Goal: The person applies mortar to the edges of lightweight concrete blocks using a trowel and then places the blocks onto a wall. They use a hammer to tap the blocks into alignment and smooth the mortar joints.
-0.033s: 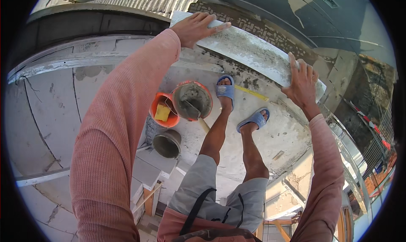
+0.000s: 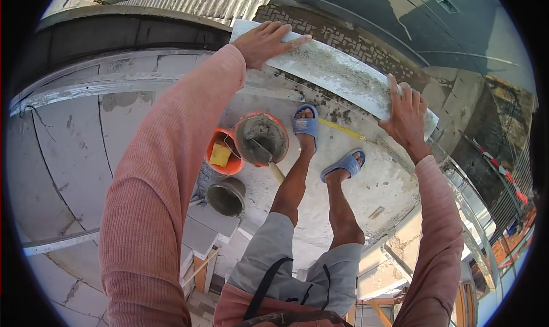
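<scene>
A long pale grey block (image 2: 337, 72), rough and speckled on its upper face, lies along the far edge of the ledge I stand on. Near its left end my left hand (image 2: 267, 42) is closed over it, fingers spread across the top and far side. My right hand (image 2: 407, 111) grips the block close to its right end, with the thumb on the near side and the fingers over the top. Dark crumbs of mortar (image 2: 323, 94) show along the block's near side. The block's underside is hidden.
By my left foot stand an orange-rimmed bucket of grey mortar (image 2: 266, 130) with a handled tool, a small orange bucket (image 2: 230, 166) holding a yellow sponge-like piece (image 2: 220, 154), and a dark bucket (image 2: 226, 196). A yellow strip (image 2: 343, 129) lies near my feet. Beyond the block is a drop to paving (image 2: 337, 38).
The block's right end and my right hand have shifted very slightly left. Both hands keep their hold, and the buckets stand as before.
</scene>
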The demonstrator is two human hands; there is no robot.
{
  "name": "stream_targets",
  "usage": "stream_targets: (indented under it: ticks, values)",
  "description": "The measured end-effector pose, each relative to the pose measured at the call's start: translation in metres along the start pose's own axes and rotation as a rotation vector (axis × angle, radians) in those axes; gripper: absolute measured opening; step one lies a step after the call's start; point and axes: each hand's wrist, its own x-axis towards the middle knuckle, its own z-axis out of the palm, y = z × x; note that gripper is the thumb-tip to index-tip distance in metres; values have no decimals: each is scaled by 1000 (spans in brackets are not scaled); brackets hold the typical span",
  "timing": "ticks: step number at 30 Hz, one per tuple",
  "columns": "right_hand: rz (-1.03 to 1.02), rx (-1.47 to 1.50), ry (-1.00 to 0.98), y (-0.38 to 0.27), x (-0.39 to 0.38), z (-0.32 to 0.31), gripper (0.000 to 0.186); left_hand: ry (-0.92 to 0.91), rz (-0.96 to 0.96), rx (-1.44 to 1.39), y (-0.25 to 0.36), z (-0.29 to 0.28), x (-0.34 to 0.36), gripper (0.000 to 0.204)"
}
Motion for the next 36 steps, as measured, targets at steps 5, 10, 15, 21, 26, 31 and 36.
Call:
stream_targets:
  ticks: [5,10,15,21,26,31,36]
  values:
    - [34,51,-25,12,-15,4,122,-14,-20,1,16,-29,7,142]
    - [51,87,13,4,-16,14,124,12,-4,80,7,-23,13,141]
    - [107,96,-14,2,-20,22,122,-116,23,-1,7,-29,27,145]
    - [121,99,-2,1,-22,35,121,-71,41,92,7,-22,35,146]
    - [135,159,15,2,-20,43,119,-101,64,107,3,-19,40,135]
    - [130,201,13,0,-19,54,123,-155,81,168,2,-17,41,128]
    - [117,200,5,-3,-13,60,121,-154,103,103,-3,-7,40,120]
